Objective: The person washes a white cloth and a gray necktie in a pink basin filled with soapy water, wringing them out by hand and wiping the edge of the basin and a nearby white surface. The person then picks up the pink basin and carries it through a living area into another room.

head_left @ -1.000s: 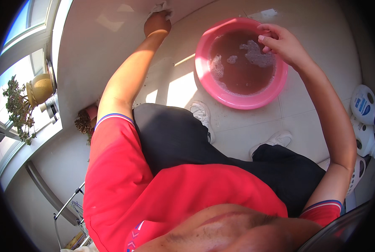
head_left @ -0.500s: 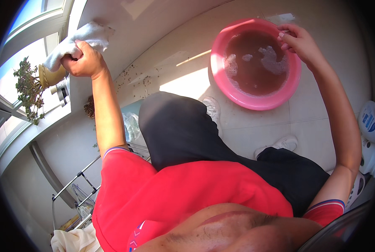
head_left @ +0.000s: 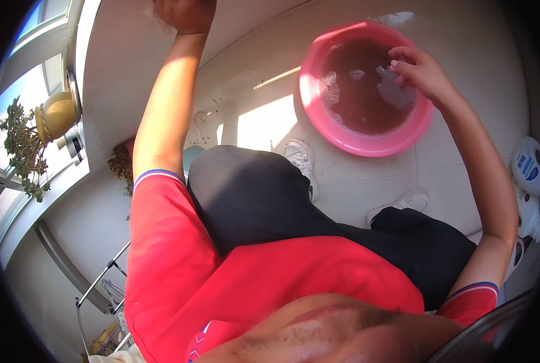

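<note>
Reaching up along the pale wall, the left hand (head_left: 182, 13) sits at the very top of the view, closed into a fist; a scrap of light cloth may show beside it, but what it grips cannot be told. The right hand (head_left: 420, 71) hovers over the far right side of the pink basin (head_left: 318, 115), fingers (head_left: 401, 59) loosely bent and drawn together above the brownish, sudsy water (head_left: 357, 91), apparently clamped on nothing; whether the tips touch the foam cannot be made out. So the right hand is much the nearer of the two, with the water directly beneath and to its left, while the left hand is well apart, across the floor toward the wall. Round, the basin has no long axis and stands on the tiled floor (head_left: 367, 181), just beyond the person's white shoe (head_left: 299, 158), with a sunlit patch to its left. White bottles (head_left: 527, 175) stand at the floor's right edge. On the left, a window sill carries a yellow pot (head_left: 55, 116) with a trailing plant (head_left: 19, 151), and a metal rack (head_left: 100, 284) stands lower down.
</note>
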{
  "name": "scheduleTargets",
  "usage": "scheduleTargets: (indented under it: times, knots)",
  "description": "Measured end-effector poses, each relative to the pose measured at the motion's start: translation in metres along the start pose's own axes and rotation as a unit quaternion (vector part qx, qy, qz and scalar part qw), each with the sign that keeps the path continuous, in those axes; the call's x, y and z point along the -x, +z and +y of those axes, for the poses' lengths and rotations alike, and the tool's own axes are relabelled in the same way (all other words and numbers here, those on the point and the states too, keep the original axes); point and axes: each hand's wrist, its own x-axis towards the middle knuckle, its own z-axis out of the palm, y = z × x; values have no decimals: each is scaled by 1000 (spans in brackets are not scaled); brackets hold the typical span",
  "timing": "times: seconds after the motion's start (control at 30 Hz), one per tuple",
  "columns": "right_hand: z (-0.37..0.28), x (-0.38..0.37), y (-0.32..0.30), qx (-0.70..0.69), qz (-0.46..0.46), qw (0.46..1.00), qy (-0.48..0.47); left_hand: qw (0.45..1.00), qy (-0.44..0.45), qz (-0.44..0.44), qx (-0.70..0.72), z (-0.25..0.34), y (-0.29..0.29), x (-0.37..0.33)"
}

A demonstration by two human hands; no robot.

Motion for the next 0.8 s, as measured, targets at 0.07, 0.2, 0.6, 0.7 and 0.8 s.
scheduleTargets:
  times: [0.07, 0.2, 0.6, 0.7, 0.8]
  knots:
    - [-6, 4, 3, 1, 6, 1000, 0, 992, 19, -113, 46, 16, 27, 24]
    - [-24, 8, 6, -1, 15, 1000, -24, 927, -1, -335, 170, 64, 42, 78]
    - [-45, 29, 7, -168, -70, 978, -103, 346, -572, -287, 686, 109, -19, -58]
    - [-55, 39, 7, -204, -78, 964, -149, 386, -401, -267, 787, 82, -54, -115]
    - [-70, 51, 17, -267, -90, 936, -209, 587, -376, -392, 601, 99, -92, -141]
